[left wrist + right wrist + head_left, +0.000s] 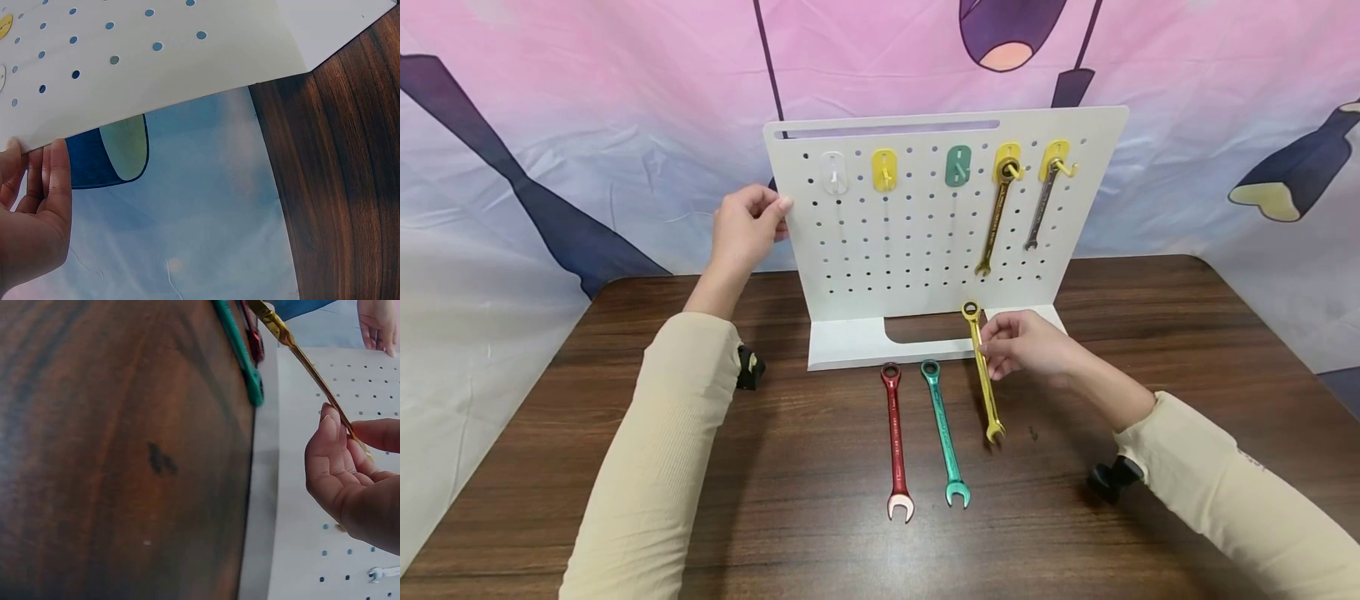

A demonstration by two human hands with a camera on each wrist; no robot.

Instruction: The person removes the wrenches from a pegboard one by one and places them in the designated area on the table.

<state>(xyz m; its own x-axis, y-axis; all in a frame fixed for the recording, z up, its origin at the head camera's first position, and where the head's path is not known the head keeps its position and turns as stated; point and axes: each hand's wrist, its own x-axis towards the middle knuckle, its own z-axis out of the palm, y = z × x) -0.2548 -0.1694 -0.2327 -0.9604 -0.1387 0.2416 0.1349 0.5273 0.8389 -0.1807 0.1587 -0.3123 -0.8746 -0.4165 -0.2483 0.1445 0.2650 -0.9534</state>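
With thumb and fingertips, my right hand [1022, 343] pinches a yellow combination wrench [982, 375] by its shaft, ring end up, in front of the pegboard's base. My left hand [745, 225] grips the left edge of the white pegboard [865, 250], thumb on the front face, fingers behind, as the left wrist view also shows. A red wrench [895, 437] and a green wrench [945, 429] lie side by side on the table, left of the yellow one. On the board hang a bronze wrench [995, 221] and a smaller dark grey wrench [1041, 208].
Three hooks on the board carry nothing: a clear hook [833, 172], a yellow hook [884, 170] and a green hook [958, 166]. The board stands near the back of the brown wooden table [805, 500], before a patterned cloth [647, 150].
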